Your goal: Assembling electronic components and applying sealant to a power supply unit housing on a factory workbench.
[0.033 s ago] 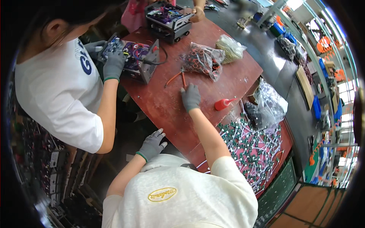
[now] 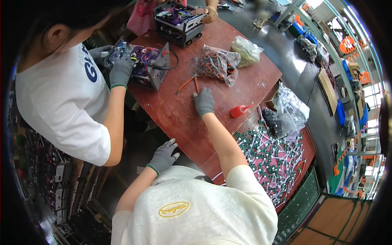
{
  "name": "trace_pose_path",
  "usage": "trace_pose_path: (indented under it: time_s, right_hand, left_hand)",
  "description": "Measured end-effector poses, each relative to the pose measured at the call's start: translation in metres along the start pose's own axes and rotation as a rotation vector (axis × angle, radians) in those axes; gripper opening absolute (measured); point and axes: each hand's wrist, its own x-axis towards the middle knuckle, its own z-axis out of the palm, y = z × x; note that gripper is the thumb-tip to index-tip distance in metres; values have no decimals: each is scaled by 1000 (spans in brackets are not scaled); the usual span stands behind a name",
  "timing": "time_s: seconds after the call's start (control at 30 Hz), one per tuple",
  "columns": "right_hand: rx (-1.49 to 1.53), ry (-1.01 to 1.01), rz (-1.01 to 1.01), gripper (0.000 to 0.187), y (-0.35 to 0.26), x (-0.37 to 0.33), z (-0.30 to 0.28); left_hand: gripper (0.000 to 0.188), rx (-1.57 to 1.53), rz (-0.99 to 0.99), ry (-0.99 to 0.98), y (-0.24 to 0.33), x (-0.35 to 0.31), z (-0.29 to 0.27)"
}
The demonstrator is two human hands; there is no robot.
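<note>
My gloved right hand (image 2: 204, 103) rests on the red-brown table (image 2: 179, 118), fingers slightly apart and a little bent. Its fingertips are at the handle ends of orange-handled pliers (image 2: 190, 83); I cannot tell whether they touch, but no grip shows. Just right of this hand lies a red squeeze bottle (image 2: 238, 111) with a pointed nozzle. Beyond the pliers is a clear bag (image 2: 217, 65) of dark parts with orange rings. My gloved left hand (image 2: 164, 156) is open at the table's near left edge, fingers spread, holding nothing.
To my left a co-worker's gloved hands (image 2: 121, 70) work on an opened electronic unit (image 2: 149, 65). Another person's hand (image 2: 210, 15) touches a second unit (image 2: 179, 24). Small green connectors with white leads (image 2: 265, 159) cover the right side, beside a plastic bag (image 2: 290, 110) and bagged beige parts (image 2: 245, 51).
My right hand has shifted very slightly away from me and to the left. My left hand and the things on the table look the same.
</note>
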Motion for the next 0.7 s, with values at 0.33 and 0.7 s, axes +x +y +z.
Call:
trace_pose_path:
  time_s: [0.33, 0.7]
  right_hand:
    - [675, -642, 267, 19, 28, -16, -12]
    - [1169, 116, 774, 16, 45, -17, -17]
  left_hand:
    - [43, -105, -14, 9, -1, -3, -1]
    - [42, -83, -32, 27, 2, -1, 0]
